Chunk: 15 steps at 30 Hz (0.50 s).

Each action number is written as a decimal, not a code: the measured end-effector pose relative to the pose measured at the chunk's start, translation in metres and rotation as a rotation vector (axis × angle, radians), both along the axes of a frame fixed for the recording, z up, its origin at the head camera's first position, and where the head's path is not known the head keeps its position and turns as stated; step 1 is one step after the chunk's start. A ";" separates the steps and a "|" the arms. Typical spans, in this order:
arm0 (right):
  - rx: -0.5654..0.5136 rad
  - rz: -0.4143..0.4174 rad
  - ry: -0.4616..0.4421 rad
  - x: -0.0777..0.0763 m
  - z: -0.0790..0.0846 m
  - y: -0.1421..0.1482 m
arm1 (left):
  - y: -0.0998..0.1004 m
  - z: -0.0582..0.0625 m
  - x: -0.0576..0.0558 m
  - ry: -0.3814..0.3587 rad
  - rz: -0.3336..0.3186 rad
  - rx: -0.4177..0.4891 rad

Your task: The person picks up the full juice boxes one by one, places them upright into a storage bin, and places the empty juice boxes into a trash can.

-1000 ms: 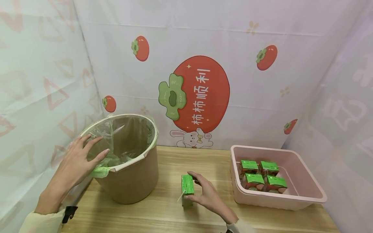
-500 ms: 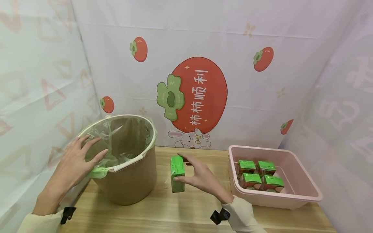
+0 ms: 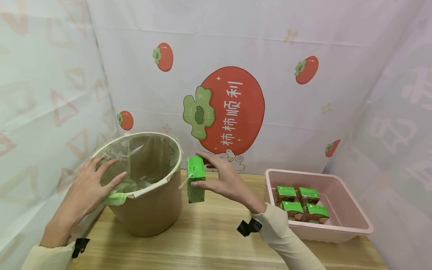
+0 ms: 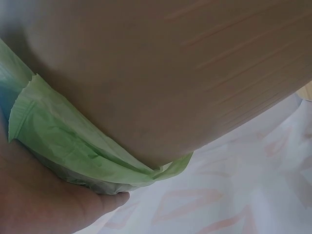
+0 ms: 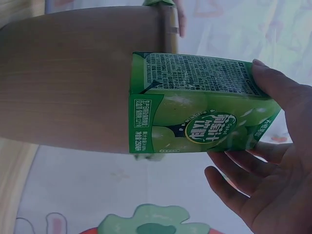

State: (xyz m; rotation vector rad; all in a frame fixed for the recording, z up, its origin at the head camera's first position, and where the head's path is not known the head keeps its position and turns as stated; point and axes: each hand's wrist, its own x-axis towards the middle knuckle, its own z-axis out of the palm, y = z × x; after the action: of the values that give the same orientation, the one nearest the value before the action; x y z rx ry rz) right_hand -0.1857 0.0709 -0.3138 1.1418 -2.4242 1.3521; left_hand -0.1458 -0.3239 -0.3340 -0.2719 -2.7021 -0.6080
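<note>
My right hand grips a green juice box between thumb and fingers. The box is upright above the table, just right of the bin, with a white straw sticking out at its left. In the right wrist view the juice box shows grape pictures and printed text. A brown bin stands at the left, lined with a thin clear-green bag folded over its rim. My left hand rests at the rim's near left side, fingers spread over the opening. In the left wrist view it touches the bag's edge.
A pink plastic tub stands at the right of the wooden table. Several green-topped juice boxes sit together in its left part. White printed cloth walls close in the back and both sides.
My right hand has lifted the juice box off the table and carried it up and leftward, closer to the bin. The left hand has stayed on the bin's rim.
</note>
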 end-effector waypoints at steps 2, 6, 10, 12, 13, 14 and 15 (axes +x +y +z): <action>-0.003 -0.003 0.010 -0.002 0.007 -0.001 | 0.001 0.000 -0.001 0.001 -0.003 -0.003; -0.017 -0.024 0.013 -0.005 0.017 -0.003 | 0.002 0.000 -0.003 0.000 -0.005 -0.011; -0.068 -0.044 0.010 -0.013 0.027 -0.012 | 0.001 0.000 -0.001 0.002 -0.003 -0.003; -0.097 -0.047 -0.007 -0.019 0.031 -0.019 | 0.000 0.000 0.000 0.000 -0.003 0.003; -0.103 -0.048 -0.020 -0.022 0.033 -0.022 | 0.000 0.000 0.000 0.001 -0.003 0.003; -0.109 -0.043 -0.030 -0.025 0.035 -0.025 | 0.000 0.000 0.000 0.003 -0.005 0.004; -0.108 -0.042 -0.036 -0.027 0.037 -0.028 | 0.000 0.000 0.000 0.005 -0.006 0.004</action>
State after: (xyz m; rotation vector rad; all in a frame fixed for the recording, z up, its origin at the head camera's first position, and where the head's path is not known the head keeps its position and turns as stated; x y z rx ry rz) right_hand -0.2130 0.0426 -0.2765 1.0442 -2.3530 1.4834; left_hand -0.1458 -0.3234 -0.3343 -0.2799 -2.6962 -0.6144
